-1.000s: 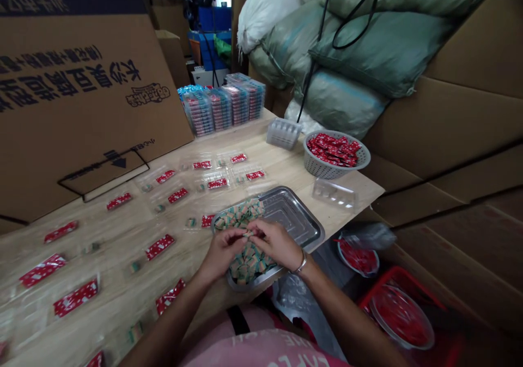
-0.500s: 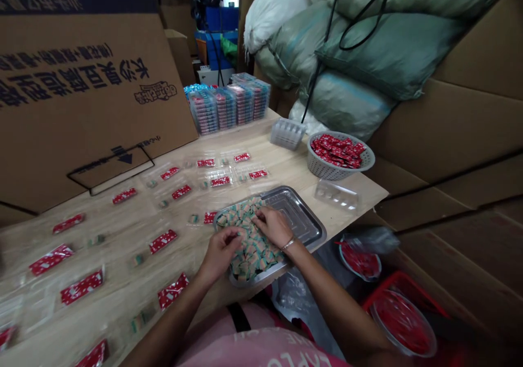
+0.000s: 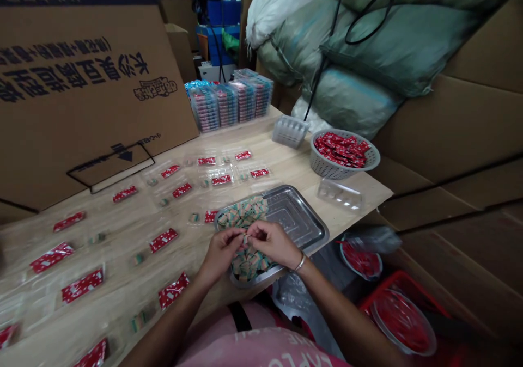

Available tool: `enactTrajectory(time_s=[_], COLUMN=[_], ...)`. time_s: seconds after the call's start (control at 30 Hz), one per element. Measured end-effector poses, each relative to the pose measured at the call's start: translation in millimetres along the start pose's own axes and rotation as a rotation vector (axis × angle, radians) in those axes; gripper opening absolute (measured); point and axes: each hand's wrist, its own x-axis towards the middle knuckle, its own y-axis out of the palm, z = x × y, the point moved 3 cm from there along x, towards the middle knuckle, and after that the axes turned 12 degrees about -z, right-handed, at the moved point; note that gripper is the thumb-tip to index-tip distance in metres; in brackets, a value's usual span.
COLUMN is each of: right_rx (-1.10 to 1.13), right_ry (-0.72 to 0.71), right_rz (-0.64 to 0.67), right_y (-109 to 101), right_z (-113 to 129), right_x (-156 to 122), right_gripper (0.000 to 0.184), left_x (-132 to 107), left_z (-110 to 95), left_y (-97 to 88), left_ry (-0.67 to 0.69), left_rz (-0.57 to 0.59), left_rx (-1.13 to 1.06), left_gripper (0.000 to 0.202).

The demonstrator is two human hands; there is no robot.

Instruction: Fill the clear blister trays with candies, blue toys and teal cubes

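Basically both hands meet over the near end of a metal tray, pinching one small wrapped candy between them. Left hand grips it with thumb and forefinger closed on its left end; right hand does the same on the right end, other fingers curled loosely. Neither hand is spread. Candy looks light, small, stiff inside a crinkly wrapper, probably a bit slippery, so best held by fingertips at the short ends. Right wrist wears a bracelet. Under the hands, a pile of green-and-tan wrapped candies fills the tray's left half. Wooden table beyond carries clear blister trays with red packets, scattered. Farther right, a grey basket of red packets; at back, stacked filled clear boxes and a big cardboard carton.
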Motion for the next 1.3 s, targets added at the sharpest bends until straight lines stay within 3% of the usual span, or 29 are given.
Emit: enactTrajectory(time_s=[0.17, 0.33, 0.47, 0.53, 0.67, 0.87, 1.03, 1.3], right_rx=[0.023, -0.426, -0.622, -0.649, -0.571, -0.082, -0.047, -0.114], right_ry=[0.035, -0.098, -0.084, -0.09, -0.181, -0.099, -0.065, -0.141], right_rz=[-0.082, -0.303, -0.152, -0.139, -0.14, 0.074, 0.015, 0.099], right_y=[-4, -37, -29, -23, -22, -16, -6, -3], right_z=[-18, -26, -29, -29, -22, -1, 4, 5], right_x=[-3, 11, 20, 20, 12, 2, 1, 2], right_gripper=[0.01, 0.011, 0.004, 0.006, 0.011, 0.013, 0.009, 0.01], left_x=[-1, 3, 6, 6, 5, 4, 1, -5], left_z=[7, 15, 15, 15, 14, 8, 7, 6], left_y=[-2.4, -6.1, -6.8, -7.3, -7.3, -1.2, -1.7, -9.1], left_ry=[0.015, -0.024, -0.015, -0.012, 0.0, 0.02, 0.027, -0.094], left_rz=[0.018, -0.08, -0.087, -0.089, -0.088, -0.06, -0.004, 0.161], left_rx=[-0.002, 0.019, 0.045, 0.049, 0.027, -0.006, -0.028, -0.032], left_gripper=[0.023, 0.023, 0.023, 0.023, 0.023, 0.022, 0.021, 0.025])
